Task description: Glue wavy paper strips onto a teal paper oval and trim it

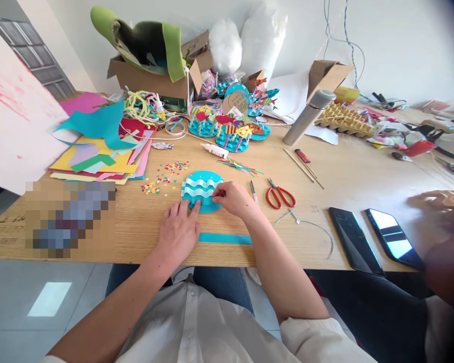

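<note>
On the table in front of me lies a round blue paper disc (pixel 203 206) with small pale dots at its top. Two light blue wavy paper strips (pixel 199 184) cross it from side to side. My left hand (pixel 179 224) rests palm down with its fingers stretched out, the fingertips touching the disc's lower left edge. At the disc's right side, the thumb and forefinger of my right hand (pixel 235 198) are pinched together by the end of the lower strip; what is between them is hidden. Below the disc runs a flat blue paper strip (pixel 225 238).
Confetti dots (pixel 153 188) lie left of the disc. Red-handled pliers (pixel 280 196), a pen (pixel 253 192) and two phones (pixel 355 239) are to the right. Behind are a glue bottle (pixel 215 150), finished paper crafts (pixel 232 136), coloured paper (pixel 98 166) and a flask (pixel 308 118). Another person sits far right.
</note>
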The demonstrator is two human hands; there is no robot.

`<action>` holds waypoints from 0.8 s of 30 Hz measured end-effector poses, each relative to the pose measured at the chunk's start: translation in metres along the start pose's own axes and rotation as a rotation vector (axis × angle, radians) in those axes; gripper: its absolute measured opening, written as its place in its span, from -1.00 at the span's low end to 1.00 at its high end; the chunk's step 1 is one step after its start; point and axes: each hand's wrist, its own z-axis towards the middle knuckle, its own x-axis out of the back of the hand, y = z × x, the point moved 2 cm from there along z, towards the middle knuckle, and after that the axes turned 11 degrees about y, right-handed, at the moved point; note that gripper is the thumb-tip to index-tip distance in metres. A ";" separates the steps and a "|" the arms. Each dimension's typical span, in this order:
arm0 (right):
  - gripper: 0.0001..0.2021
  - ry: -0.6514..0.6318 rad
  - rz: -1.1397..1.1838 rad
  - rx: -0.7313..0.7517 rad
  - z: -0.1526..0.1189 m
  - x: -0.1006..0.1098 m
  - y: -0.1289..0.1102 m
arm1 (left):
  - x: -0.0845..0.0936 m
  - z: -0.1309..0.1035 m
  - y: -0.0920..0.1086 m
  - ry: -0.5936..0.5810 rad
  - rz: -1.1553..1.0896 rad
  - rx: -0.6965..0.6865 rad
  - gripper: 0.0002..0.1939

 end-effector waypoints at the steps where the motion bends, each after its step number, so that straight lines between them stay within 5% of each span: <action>1: -0.92 -0.005 -0.013 -0.005 0.000 0.000 -0.001 | 0.000 0.000 0.000 0.002 0.000 -0.001 -0.51; 24: -0.87 0.002 -0.168 -0.068 -0.003 0.003 -0.009 | 0.001 -0.002 0.000 0.028 0.000 -0.006 -0.51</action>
